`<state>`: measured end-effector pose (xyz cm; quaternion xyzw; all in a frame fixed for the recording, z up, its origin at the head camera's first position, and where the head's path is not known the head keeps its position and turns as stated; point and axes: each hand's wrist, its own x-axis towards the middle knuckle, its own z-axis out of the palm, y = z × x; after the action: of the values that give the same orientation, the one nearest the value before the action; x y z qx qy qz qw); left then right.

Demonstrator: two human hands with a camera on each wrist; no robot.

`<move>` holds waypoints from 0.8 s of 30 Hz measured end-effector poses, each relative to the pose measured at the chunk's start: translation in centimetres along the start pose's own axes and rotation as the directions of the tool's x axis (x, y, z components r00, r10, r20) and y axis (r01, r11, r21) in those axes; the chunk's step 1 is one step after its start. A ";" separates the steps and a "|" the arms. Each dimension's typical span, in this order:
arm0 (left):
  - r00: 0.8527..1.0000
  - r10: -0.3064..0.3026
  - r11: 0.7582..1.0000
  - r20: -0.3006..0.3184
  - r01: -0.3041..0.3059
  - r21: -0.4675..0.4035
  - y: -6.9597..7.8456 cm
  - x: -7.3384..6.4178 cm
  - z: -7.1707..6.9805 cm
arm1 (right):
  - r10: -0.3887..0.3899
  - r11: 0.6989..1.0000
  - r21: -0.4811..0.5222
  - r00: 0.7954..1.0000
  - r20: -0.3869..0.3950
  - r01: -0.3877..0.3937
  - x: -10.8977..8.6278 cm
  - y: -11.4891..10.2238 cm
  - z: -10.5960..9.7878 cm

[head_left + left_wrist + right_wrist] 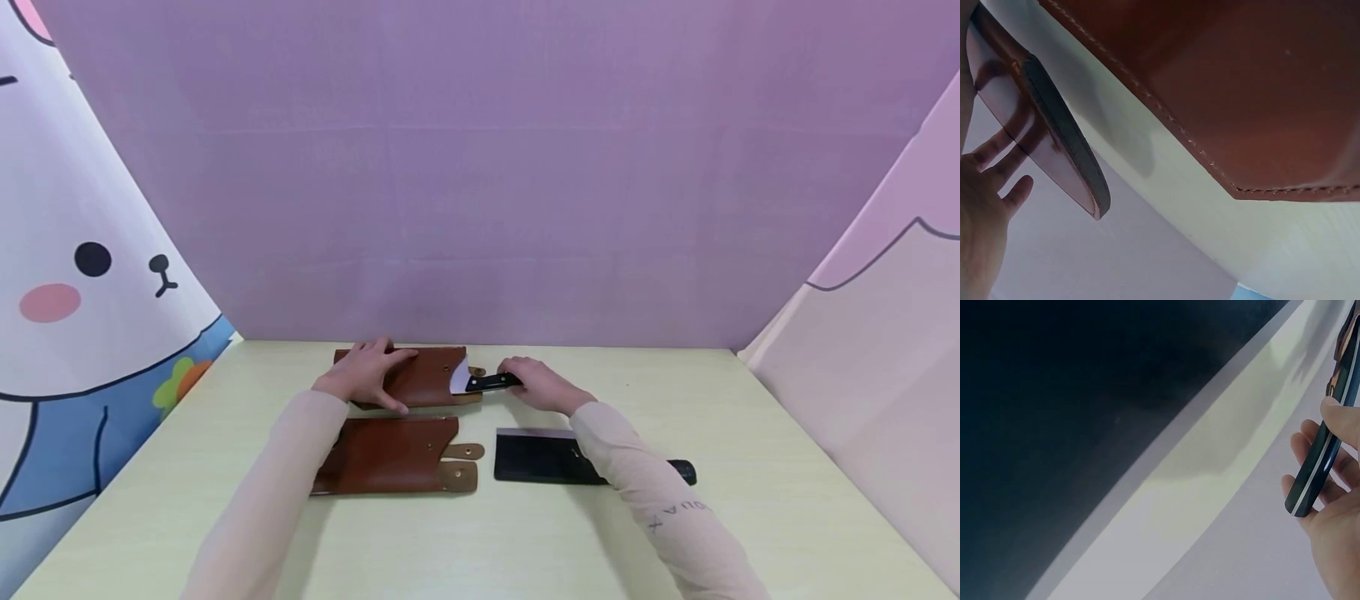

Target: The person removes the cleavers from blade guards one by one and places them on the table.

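And here, laid across the closed half of the far brown leather sheath (427, 383), pressing with the left hand (366, 372), with fingers spread and mostly straight and with the thumb down by the near edge! Over now to the right of the far sheath, just beyond its mouth: gripping the black-handled knife (491, 382) with the right hand (542, 385), with fingers curled round the riveted handle and with thumb pressed against it! Into the far sheath's mouth with that blade, showing only a broad pale patch outside the leather; impossible to tell the length hidden within. Down on the person's side of the far sheath, lying roughly parallel and just apart: a near brown leather sheath (382, 457), stitched along the edges, with two snap straps (462, 451) pointing right. Further right, also on the person's side of the far sheath: a black-bladed cleaver (543, 458), flat, with a paler strip along its far edge, partly covered by the right sleeve (660, 500). Beneath the far sheath, a pale tabletop (420, 550); behind it, a purple cloth (480, 183); well off to its left, a cartoon-printed panel (52, 250) with a pink cheek and dark eye
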<state>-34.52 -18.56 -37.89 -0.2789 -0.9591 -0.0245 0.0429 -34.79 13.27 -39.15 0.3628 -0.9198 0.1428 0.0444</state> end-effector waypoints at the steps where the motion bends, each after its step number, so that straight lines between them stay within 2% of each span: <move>1: 1.000 0.003 1.000 -0.001 -0.003 0.003 0.1 0.0 0.0 | 0.002 1.000 0.004 1.000 0.004 -0.002 -0.1 0.0 -0.1; 11: 1.000 0.010 1.000 -0.008 -0.010 0.018 0.7 -0.4 -0.3 | -0.021 1.000 -0.002 1.000 -0.005 0.021 -0.8 -0.2 -0.6; 24: 0.999 0.028 0.999 -0.017 -0.027 0.023 0.8 -0.4 -0.3 | -0.040 0.999 -0.002 0.999 -0.013 0.040 -1.2 0.1 -0.7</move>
<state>-33.78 -18.14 -37.58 -0.2912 -0.9550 -0.0152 0.0548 -34.02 14.38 -38.71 0.3803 -0.9121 0.1433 0.0535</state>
